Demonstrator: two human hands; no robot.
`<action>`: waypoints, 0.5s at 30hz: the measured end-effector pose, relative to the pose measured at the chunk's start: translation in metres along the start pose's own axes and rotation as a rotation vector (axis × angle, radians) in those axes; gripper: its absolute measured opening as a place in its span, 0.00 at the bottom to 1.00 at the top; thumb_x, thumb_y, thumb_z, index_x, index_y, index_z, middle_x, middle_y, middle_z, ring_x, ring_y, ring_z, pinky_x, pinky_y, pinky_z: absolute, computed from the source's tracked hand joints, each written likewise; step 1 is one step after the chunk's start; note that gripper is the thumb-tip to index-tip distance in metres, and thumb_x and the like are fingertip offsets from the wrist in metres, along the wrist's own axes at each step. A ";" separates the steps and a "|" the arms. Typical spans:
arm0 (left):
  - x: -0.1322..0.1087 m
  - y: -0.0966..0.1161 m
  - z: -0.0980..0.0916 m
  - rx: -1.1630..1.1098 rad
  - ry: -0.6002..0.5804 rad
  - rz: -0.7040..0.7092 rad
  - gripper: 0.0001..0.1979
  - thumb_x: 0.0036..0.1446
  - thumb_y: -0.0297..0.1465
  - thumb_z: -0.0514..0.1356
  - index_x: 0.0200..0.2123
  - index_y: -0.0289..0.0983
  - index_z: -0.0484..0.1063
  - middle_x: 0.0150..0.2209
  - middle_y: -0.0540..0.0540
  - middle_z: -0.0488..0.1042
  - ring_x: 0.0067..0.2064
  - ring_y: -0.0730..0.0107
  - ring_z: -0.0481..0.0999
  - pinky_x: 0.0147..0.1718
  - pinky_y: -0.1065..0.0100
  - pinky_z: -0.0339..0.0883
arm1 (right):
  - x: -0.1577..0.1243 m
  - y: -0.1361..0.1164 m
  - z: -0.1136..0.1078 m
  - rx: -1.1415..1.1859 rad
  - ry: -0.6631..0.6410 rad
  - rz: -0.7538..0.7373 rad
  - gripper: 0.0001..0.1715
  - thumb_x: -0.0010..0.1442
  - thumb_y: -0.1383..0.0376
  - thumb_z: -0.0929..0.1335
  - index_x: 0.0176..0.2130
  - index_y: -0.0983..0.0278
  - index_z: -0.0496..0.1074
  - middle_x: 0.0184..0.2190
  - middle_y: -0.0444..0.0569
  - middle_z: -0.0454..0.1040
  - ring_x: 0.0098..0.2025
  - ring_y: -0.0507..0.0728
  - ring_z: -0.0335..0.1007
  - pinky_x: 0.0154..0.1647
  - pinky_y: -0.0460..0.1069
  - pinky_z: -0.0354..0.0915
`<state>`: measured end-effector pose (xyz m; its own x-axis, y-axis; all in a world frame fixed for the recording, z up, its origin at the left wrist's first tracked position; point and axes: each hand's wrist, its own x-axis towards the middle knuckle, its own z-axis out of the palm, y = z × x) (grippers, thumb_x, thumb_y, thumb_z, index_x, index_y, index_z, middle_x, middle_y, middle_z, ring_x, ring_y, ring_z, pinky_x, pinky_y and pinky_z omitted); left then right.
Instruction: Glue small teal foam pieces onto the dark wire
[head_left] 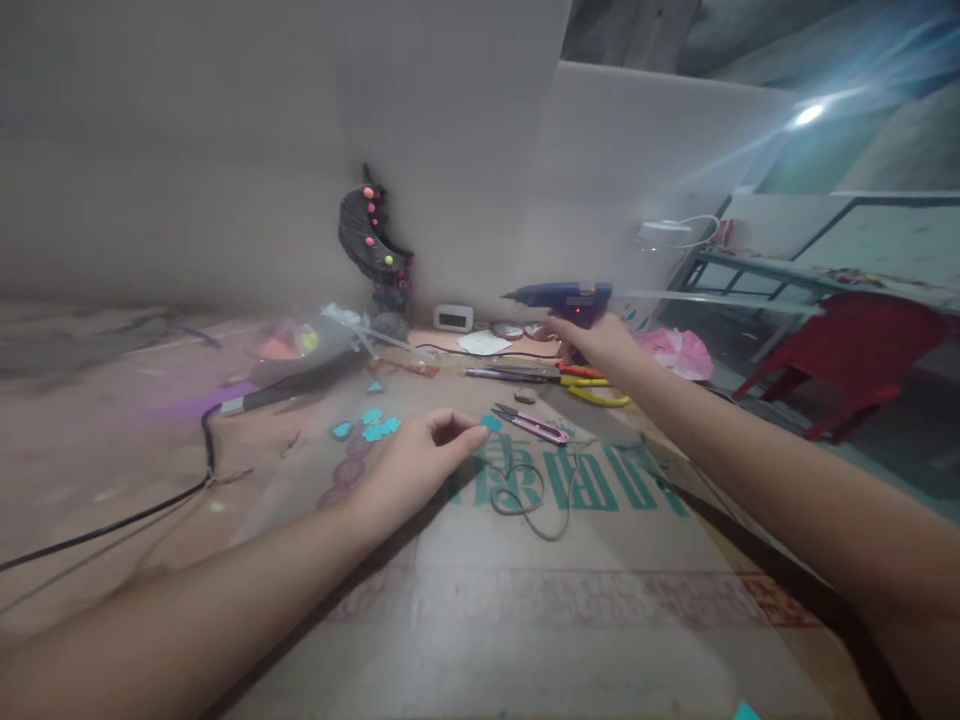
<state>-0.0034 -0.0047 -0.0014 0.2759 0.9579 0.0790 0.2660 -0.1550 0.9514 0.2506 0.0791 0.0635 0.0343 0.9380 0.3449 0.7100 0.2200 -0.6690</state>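
Note:
Between the thumb and fingers of my left hand [427, 450] is a small turquoise cut-out piece [491, 423], held just above the sheet. My right hand [596, 340] is wrapped round the handle of a blue glue gun [562, 295]. Its nozzle points left, a red light glows on its side, and a long clear glue stick [720, 298] sticks out of the back. Several turquoise flower-shaped cut-outs [381, 430] lie left of my left hand. Close to its fingertips rest pink thread snips [531, 424], with a loop of grey cord [551, 535] nearer to me.
Scissors with yellow and red handles [596, 388] lie below the glue gun. A dark crescent-shaped ornament with coloured balls [367, 235] stands against the wall, beside a small white digital display [453, 318]. A black cable [112, 525] crosses the left side. A red chair [862, 350] stands at right.

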 end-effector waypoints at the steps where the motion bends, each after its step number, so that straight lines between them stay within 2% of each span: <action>1: 0.000 0.000 0.000 -0.010 0.001 -0.007 0.14 0.54 0.43 0.62 0.32 0.37 0.75 0.33 0.48 0.77 0.35 0.66 0.73 0.35 0.66 0.63 | -0.014 -0.004 -0.003 0.061 -0.019 0.001 0.17 0.58 0.53 0.68 0.35 0.65 0.76 0.24 0.50 0.77 0.29 0.55 0.73 0.31 0.46 0.66; 4: 0.001 -0.001 0.000 -0.041 0.001 -0.014 0.15 0.54 0.44 0.62 0.34 0.36 0.75 0.33 0.47 0.76 0.35 0.66 0.73 0.35 0.66 0.63 | -0.059 -0.008 -0.008 0.244 -0.038 -0.053 0.15 0.56 0.55 0.69 0.39 0.62 0.75 0.35 0.50 0.79 0.33 0.55 0.75 0.35 0.48 0.69; 6: 0.002 -0.003 0.000 -0.046 -0.006 0.012 0.15 0.55 0.44 0.61 0.33 0.37 0.75 0.32 0.47 0.76 0.35 0.66 0.72 0.36 0.66 0.62 | -0.085 -0.006 -0.007 0.191 -0.092 -0.042 0.15 0.56 0.53 0.69 0.36 0.62 0.75 0.33 0.50 0.79 0.31 0.56 0.74 0.34 0.51 0.70; 8: 0.002 -0.003 -0.001 -0.044 -0.008 0.032 0.16 0.56 0.44 0.60 0.33 0.37 0.75 0.32 0.48 0.76 0.35 0.66 0.72 0.36 0.66 0.61 | -0.103 0.000 -0.006 0.029 -0.097 0.014 0.17 0.55 0.50 0.69 0.31 0.61 0.75 0.28 0.50 0.77 0.32 0.60 0.74 0.35 0.55 0.71; 12: 0.000 -0.001 -0.002 -0.050 -0.008 -0.012 0.15 0.56 0.44 0.61 0.33 0.37 0.75 0.31 0.49 0.75 0.34 0.69 0.71 0.35 0.68 0.60 | -0.119 0.015 0.001 -0.035 -0.064 -0.058 0.21 0.56 0.45 0.66 0.32 0.58 0.76 0.32 0.51 0.79 0.37 0.65 0.76 0.45 0.62 0.71; 15: 0.000 -0.001 -0.003 -0.031 0.003 -0.026 0.15 0.57 0.45 0.61 0.33 0.38 0.74 0.31 0.51 0.74 0.34 0.70 0.70 0.34 0.68 0.59 | -0.123 0.020 0.006 0.016 -0.096 -0.156 0.20 0.55 0.46 0.67 0.36 0.57 0.77 0.36 0.50 0.79 0.40 0.64 0.76 0.45 0.60 0.72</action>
<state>-0.0060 -0.0044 -0.0013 0.2662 0.9623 0.0549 0.2441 -0.1224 0.9620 0.2560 -0.0299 0.0041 -0.1434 0.9133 0.3812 0.6905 0.3683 -0.6226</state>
